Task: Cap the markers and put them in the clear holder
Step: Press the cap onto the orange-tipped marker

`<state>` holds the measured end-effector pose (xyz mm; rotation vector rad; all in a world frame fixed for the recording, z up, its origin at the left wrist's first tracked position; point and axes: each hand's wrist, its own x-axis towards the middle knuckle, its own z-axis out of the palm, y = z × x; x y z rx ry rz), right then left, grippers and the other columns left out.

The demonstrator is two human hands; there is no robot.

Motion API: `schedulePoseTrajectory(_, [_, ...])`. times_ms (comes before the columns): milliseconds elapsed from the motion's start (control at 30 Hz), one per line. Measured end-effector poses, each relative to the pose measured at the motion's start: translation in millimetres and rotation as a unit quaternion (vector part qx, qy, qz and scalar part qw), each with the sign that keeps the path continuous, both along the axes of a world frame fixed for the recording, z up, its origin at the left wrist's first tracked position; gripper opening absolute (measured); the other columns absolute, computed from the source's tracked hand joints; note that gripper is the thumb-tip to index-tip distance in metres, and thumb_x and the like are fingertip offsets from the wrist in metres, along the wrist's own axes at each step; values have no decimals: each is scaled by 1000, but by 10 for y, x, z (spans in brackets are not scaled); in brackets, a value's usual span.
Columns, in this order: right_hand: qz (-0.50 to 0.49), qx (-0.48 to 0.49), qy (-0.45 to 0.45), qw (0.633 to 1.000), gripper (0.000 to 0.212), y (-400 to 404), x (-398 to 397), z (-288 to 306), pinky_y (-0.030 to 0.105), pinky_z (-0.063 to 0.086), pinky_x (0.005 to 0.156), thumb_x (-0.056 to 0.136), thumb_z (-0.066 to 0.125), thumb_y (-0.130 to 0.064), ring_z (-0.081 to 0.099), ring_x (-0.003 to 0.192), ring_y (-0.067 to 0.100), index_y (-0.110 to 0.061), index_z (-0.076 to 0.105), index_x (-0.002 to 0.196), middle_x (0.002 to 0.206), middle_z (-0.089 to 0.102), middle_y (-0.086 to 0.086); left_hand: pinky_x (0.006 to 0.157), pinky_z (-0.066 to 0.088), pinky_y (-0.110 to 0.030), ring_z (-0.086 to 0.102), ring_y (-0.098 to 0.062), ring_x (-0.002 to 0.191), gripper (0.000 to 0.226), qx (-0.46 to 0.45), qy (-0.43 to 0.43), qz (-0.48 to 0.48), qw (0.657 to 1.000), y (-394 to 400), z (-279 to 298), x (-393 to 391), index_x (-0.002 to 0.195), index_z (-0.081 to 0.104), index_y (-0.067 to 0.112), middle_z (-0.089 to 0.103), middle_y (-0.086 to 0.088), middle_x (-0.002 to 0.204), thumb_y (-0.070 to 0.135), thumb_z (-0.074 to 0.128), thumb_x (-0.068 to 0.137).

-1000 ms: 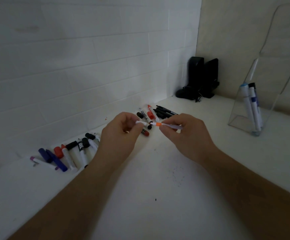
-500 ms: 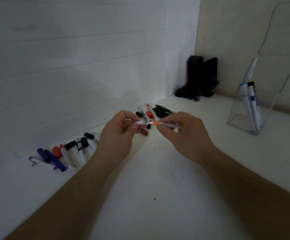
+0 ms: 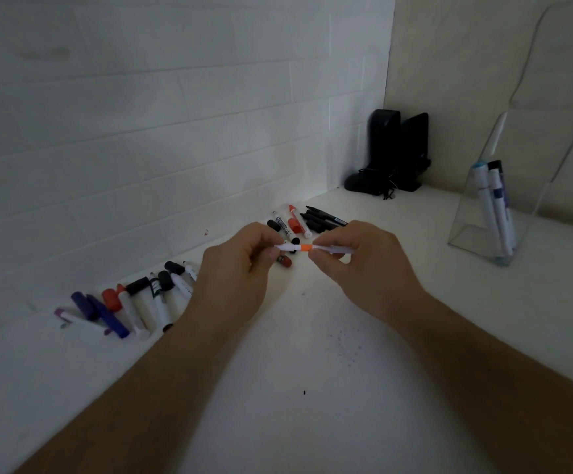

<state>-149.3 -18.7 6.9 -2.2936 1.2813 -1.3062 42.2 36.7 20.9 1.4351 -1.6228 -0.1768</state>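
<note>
Both hands hold a thin white marker with an orange band (image 3: 305, 248) level above the white table. My left hand (image 3: 240, 265) pinches its left end, a white cap. My right hand (image 3: 363, 265) grips the barrel on the right. Cap and barrel meet at the orange band. A clear holder (image 3: 476, 230) stands at the right with a few capped markers (image 3: 495, 213) leaning inside. Loose markers and caps lie in a left pile (image 3: 134, 302) and a far pile (image 3: 305, 220) along the wall.
Two black speakers (image 3: 394, 152) stand in the far corner. A white brick wall runs along the left, a plain wall behind the holder. A small red cap (image 3: 284, 261) lies on the table under the hands.
The hands have kept the marker in nearly the same spot. The white cap end has closed in against the orange band.
</note>
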Motion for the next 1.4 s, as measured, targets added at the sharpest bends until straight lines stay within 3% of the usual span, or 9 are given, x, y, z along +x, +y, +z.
schedulePoseTrajectory(200, [13,-46,31,998,28,-43,11,-26,30,52,72,88,64,-51,59,78,6,-33,79,104,86,65,-12,63,43,-17,63,-5,73,8,25,33,-1,999,-68,-81,-24,89,69,37,74,14,81,31,66,94])
schedulePoseTrajectory(433, [3,-39,56,998,26,1,44,-4,36,51,69,87,59,-56,61,79,11,-39,77,95,84,66,-10,80,55,-42,68,-10,80,14,30,99,18,994,-88,-105,-64,79,71,34,74,13,76,23,72,88])
schedulePoseTrajectory(600, [-5,31,77,997,12,25,60,27,34,48,80,92,65,-49,61,89,8,-45,74,99,91,66,-13,78,53,-30,67,-3,82,9,39,65,27,997,-101,-147,-110,82,71,32,74,13,81,26,73,88])
schedulePoseTrajectory(700, [-50,-23,206,977,19,85,43,109,43,37,95,95,53,-57,54,105,12,-54,67,109,95,66,-17,73,51,-18,65,4,81,2,53,7,9,999,-62,-204,-189,89,70,32,72,15,83,33,71,91])
schedulePoseTrajectory(800, [-60,-46,285,955,23,106,-70,249,43,36,92,98,50,-54,48,106,17,-48,65,114,100,67,-15,74,47,-12,63,7,84,7,41,-18,-9,999,-29,-206,-253,99,67,36,70,20,90,34,69,92])
schedulePoseTrajectory(967, [-51,-13,62,997,8,-16,-682,746,7,35,68,96,67,-34,53,73,-4,-35,74,99,90,63,-12,86,44,-16,56,5,102,38,38,-124,-105,986,-155,-51,-423,128,51,43,61,27,111,34,64,93])
schedulePoseTrajectory(1133, [-147,-124,-149,970,8,-103,-1447,1281,9,47,73,93,71,-28,67,83,4,-32,74,100,93,72,-10,97,42,-21,49,3,112,36,81,-128,-174,973,-303,-113,-986,126,52,43,53,25,124,35,63,93])
schedulePoseTrajectory(1267, [-251,-102,2,963,19,-349,-1797,1214,25,49,82,94,65,-32,65,80,14,-26,71,112,96,73,-10,97,46,-24,53,-3,111,29,80,-129,-171,974,-440,-318,-1293,117,53,45,52,22,121,29,60,93])
schedulePoseTrajectory(1400, [-259,-24,166,951,43,-471,-1875,943,38,57,72,100,53,-26,64,67,22,-39,38,138,90,72,-4,91,46,-19,53,0,105,30,19,-156,-190,969,-415,-379,-1281,111,59,41,52,23,115,18,58,92])
